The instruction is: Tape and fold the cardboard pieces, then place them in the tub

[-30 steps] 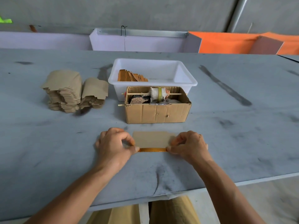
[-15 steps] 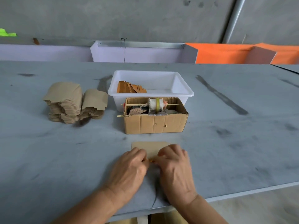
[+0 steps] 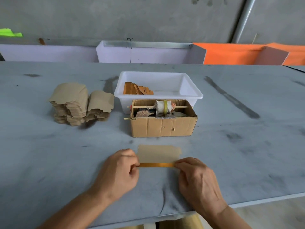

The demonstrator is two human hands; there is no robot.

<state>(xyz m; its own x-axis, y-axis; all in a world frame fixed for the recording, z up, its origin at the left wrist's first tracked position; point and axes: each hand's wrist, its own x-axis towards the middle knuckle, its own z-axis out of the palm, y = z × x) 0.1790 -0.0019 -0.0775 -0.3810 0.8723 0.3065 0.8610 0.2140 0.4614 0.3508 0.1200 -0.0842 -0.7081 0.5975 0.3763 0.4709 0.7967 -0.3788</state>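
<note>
Amber tape (image 3: 156,164) is showing again along the cardboard piece (image 3: 158,153) since your left hand (image 3: 121,171) and right hand (image 3: 196,176), fingers pinching its ends, are spreading apart, so folding comes next.

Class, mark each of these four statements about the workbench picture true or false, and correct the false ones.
1. Both hands, left and right, hold the tape strip at its ends. True.
2. The tub is empty. False: folded pieces lie in it.
3. The cardboard stacks sit left of the tub. True.
4. The tape roll lies on the table. False: it hangs on a stick in the box.
</note>
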